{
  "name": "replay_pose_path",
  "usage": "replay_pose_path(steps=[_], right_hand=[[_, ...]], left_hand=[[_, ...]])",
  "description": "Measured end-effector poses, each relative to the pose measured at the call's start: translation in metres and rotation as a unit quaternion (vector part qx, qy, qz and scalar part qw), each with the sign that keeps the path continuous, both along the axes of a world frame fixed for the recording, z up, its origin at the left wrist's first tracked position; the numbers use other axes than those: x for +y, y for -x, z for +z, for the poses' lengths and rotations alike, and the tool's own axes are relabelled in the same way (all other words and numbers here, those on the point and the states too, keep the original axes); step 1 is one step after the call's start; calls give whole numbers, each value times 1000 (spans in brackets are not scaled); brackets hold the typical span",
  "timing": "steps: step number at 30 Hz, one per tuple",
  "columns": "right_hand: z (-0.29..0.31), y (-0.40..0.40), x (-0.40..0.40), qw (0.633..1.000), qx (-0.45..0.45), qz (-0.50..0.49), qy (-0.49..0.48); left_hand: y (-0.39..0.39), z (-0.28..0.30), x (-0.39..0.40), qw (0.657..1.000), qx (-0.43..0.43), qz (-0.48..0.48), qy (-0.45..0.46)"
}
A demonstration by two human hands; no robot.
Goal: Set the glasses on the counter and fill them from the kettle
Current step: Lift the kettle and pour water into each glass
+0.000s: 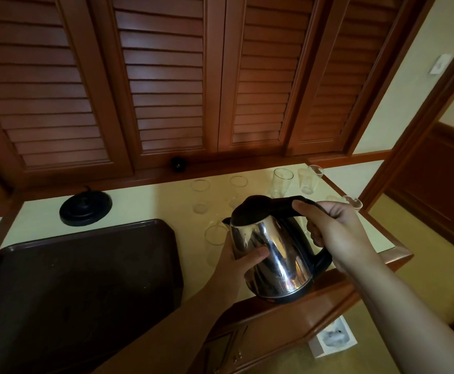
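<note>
Tabletop (145, 201): pale yellow surface with a red-brown wooden edge, set below louvred wooden doors (166, 85) filling the upper frame. Dark brown tray (80, 271), lower left. Black kettle base (85, 208), left of centre. Clear glasses (282, 182), upright, centre to right. Steel kettle (271, 255), centre, tilted, spout over a glass (216, 238). Right hand (336, 233): fingers clenched round the black handle. Left hand (236, 263): fingers grasping the body. No legible writing.
</note>
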State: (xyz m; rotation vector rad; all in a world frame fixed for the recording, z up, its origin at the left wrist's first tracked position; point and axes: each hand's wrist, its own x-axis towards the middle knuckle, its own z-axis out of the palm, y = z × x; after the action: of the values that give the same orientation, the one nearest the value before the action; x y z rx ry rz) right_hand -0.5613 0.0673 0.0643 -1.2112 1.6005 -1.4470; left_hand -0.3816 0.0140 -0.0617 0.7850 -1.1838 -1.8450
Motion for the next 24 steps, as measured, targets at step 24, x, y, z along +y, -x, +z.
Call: replay_pose_path(steps=[24], right_hand=[[2, 11, 4, 1000, 19, 5, -1]], left_hand=[[8, 1, 5, 1000, 3, -25, 4]])
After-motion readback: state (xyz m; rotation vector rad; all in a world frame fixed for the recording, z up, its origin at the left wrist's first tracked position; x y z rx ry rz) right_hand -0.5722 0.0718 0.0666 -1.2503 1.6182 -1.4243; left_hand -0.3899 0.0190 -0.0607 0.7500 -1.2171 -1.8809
